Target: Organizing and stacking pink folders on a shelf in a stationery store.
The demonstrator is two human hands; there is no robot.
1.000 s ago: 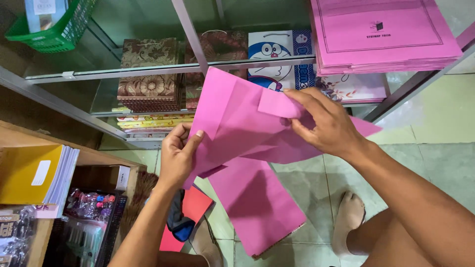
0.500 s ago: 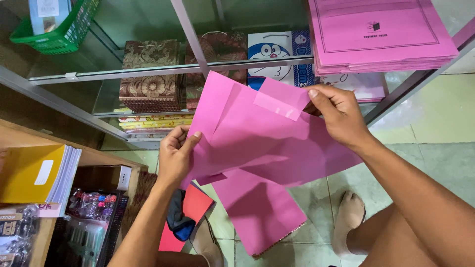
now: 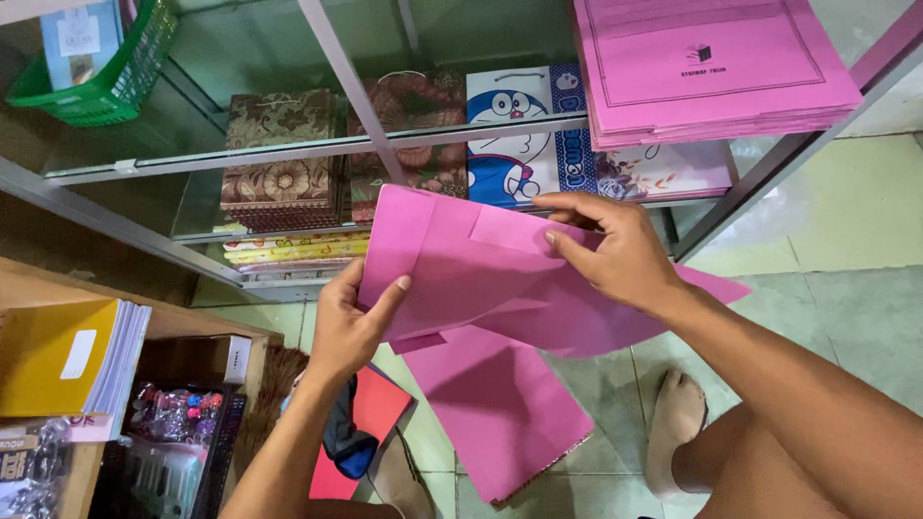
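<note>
Glass-shelved rack with metal rails across the whole upper view, blocking the space straight ahead of the hands. On its top right, a thick stack of pink folders, overhanging the corner post. Behind the glass, patterned brocade boxes at left and a blue-and-white cartoon gift bag at centre, partly hidden by the sheet in hand. Green plastic basket on the upper left shelf. Pale green tiled floor below, with a bare foot at right.

Held in mid-air before the shelves, a pink folder sheet, partly folded, one flap turned down along its upper edge. Beneath it, a second pink sheet lying lower, over the floor, and beside that a red folder under a dark cloth.

Yellow-covered book stack on the wooden surface at lower left.

Left hand: grip closed on the sheet's lower left edge, thumb in front. Right hand: fingertips pinching down the folded flap near the top right.
</note>
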